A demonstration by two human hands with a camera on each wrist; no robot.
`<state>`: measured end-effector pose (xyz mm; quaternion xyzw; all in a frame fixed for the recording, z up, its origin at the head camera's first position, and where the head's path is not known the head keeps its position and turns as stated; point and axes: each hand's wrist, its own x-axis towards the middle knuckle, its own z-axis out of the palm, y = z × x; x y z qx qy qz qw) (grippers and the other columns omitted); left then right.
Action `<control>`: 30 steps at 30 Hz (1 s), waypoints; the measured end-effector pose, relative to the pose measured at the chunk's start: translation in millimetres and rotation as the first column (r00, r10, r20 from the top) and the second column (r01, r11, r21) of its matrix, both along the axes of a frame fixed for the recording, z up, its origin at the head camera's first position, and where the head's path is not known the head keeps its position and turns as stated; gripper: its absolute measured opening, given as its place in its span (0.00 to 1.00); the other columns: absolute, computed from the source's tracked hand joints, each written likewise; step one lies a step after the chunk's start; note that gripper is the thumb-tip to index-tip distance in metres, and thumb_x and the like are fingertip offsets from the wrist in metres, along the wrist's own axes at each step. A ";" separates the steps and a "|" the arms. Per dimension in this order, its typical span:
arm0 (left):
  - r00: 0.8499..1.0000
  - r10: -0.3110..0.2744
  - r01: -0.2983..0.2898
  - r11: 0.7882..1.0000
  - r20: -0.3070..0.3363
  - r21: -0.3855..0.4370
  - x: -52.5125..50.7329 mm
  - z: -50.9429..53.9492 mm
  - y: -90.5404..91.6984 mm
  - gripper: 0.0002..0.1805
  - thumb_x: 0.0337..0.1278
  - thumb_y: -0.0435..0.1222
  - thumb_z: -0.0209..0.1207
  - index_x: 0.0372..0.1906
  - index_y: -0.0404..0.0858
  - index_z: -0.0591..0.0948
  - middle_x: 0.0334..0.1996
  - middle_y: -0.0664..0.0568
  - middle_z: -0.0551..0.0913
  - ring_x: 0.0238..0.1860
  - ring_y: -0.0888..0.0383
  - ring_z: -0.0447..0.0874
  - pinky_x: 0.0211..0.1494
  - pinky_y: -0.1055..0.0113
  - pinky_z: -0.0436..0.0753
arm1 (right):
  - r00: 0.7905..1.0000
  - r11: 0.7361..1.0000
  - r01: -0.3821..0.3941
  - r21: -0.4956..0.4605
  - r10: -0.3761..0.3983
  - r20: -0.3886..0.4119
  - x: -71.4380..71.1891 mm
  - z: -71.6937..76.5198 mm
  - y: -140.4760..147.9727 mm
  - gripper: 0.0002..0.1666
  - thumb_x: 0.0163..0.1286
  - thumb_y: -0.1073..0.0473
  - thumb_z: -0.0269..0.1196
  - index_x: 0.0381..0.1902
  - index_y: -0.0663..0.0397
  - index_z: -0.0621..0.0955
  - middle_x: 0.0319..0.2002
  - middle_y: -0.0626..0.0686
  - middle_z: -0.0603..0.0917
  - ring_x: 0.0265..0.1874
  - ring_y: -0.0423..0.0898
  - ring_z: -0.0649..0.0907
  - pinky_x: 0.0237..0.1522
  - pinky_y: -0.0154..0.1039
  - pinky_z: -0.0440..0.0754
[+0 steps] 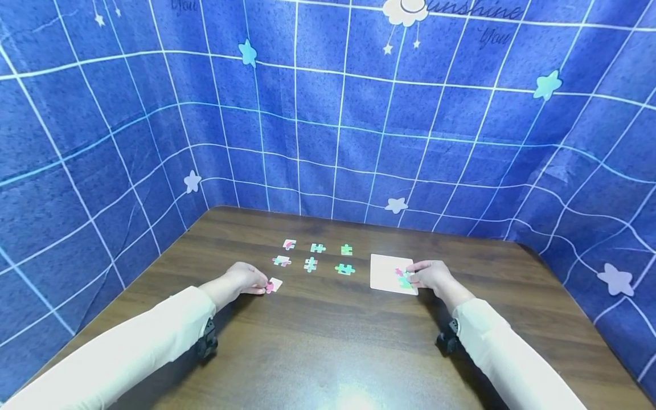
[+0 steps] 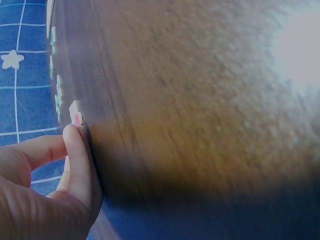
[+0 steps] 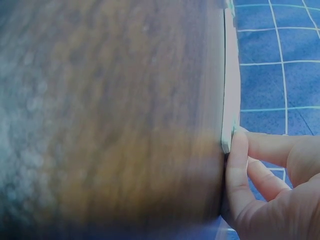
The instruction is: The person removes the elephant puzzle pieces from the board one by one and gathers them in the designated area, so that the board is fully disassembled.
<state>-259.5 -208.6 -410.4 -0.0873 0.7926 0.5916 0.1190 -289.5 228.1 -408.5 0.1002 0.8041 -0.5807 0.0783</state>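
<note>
On the left, my left hand [image 1: 247, 278] pinches a pink-and-white jigsaw piece [image 1: 274, 284] between thumb and forefinger, low over the table. The left wrist view shows the same piece [image 2: 75, 115] at the fingertips. Over at the right, my right hand [image 1: 431, 275] has its thumb and forefinger together on a green jigsaw piece [image 1: 404, 282] at the right side of a white square board [image 1: 383, 273]. A pink bit [image 1: 398, 272] shows beside it on the board. In the right wrist view the board [image 3: 231, 85] appears edge-on, and the fingers mostly hide the piece.
Several loose jigsaw pieces lie in two rows between the hands, among them a pink-and-white one [image 1: 289, 244] and a green one [image 1: 345, 269]. The brown wooden table [image 1: 328, 336] ends at a blue curtain [image 1: 318, 142] with white grid lines and stars.
</note>
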 end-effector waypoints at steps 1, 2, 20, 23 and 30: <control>1.000 -0.002 0.002 1.000 0.000 0.004 -0.6 0.2 0.0 0.14 0.48 0.16 0.56 0.43 0.15 0.76 0.23 0.49 0.81 0.24 0.63 0.81 0.33 0.73 0.87 | 1.000 1.000 -0.002 0.004 0.002 0.000 -0.2 0.3 0.1 0.23 0.56 0.80 0.64 0.52 0.77 0.77 0.38 0.57 0.82 0.24 0.38 0.82 0.32 0.32 0.88; 1.000 -0.001 0.001 1.000 0.002 0.010 -1.3 0.6 0.2 0.13 0.48 0.16 0.56 0.43 0.15 0.77 0.23 0.49 0.82 0.24 0.63 0.81 0.33 0.73 0.87 | 1.000 1.000 -0.002 0.008 0.002 -0.001 -0.3 0.5 0.2 0.23 0.56 0.80 0.64 0.52 0.77 0.77 0.38 0.57 0.82 0.24 0.38 0.82 0.32 0.33 0.88; 0.998 -0.062 0.061 0.997 -0.025 -0.044 -5.0 32.4 29.9 0.13 0.50 0.19 0.58 0.43 0.18 0.79 0.29 0.44 0.83 0.23 0.64 0.81 0.33 0.77 0.86 | 1.000 0.999 0.006 0.035 -0.006 0.011 -1.2 1.2 1.0 0.22 0.56 0.78 0.64 0.51 0.74 0.79 0.47 0.62 0.78 0.25 0.39 0.81 0.34 0.32 0.88; 0.997 -0.077 0.076 0.996 -0.025 -0.039 -7.5 35.2 38.0 0.12 0.51 0.19 0.58 0.43 0.19 0.78 0.31 0.43 0.83 0.22 0.65 0.81 0.32 0.77 0.86 | 1.000 0.999 0.006 0.039 -0.007 0.017 -0.6 0.5 1.6 0.22 0.56 0.77 0.65 0.51 0.74 0.78 0.50 0.63 0.77 0.26 0.38 0.81 0.34 0.32 0.87; 0.996 -0.093 0.093 0.996 -0.018 -0.008 -10.8 42.9 59.2 0.11 0.51 0.18 0.57 0.42 0.20 0.78 0.32 0.42 0.83 0.23 0.63 0.82 0.35 0.74 0.87 | 1.000 0.999 0.004 0.045 -0.004 0.002 -0.3 0.4 -0.9 0.23 0.56 0.78 0.65 0.51 0.75 0.78 0.49 0.64 0.77 0.27 0.40 0.81 0.34 0.32 0.88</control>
